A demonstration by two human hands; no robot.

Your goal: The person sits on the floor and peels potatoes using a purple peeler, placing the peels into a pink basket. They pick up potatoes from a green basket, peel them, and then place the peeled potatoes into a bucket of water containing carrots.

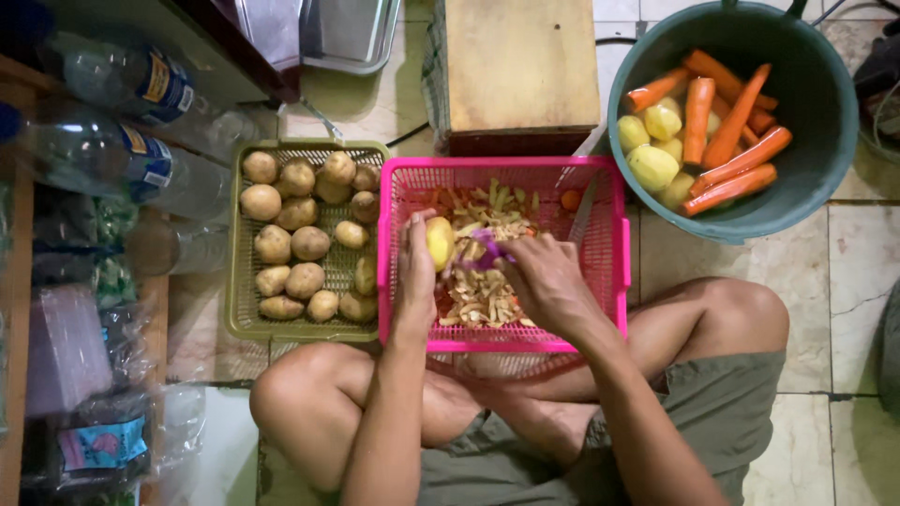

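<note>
The person sits cross-legged on the tiled floor with the pink basket (614, 253) drawn up against the shins, so that whatever falls from the hands drops straight into it. Over that basket's near left part the left hand (415, 272) is curled round a half-peeled potato (439, 242), fingers pressed against it to keep it steady. The right hand (547, 281), over the basket's middle, is closed on a purple peeler (487, 251) whose blade meets the potato's side. Beneath both hands lies a heap of peelings (483, 295), pale and orange, and a knife (583, 214) rests in the basket's far right corner, handy but out of the way.

Just left of the pink basket sits one olive basket (234, 281) holding unpeeled potatoes (300, 245); I count about seventeen. Beyond the pink basket's right corner stands one green bucket (825, 112), within arm's reach for finished pieces: about eight peeled carrots (736, 117) and five or so peeled potatoes (653, 159). Directly behind the pink basket is one wooden block (520, 66). Far to its left, past the olive basket, two plastic bottles (141, 159) lie on their sides
</note>
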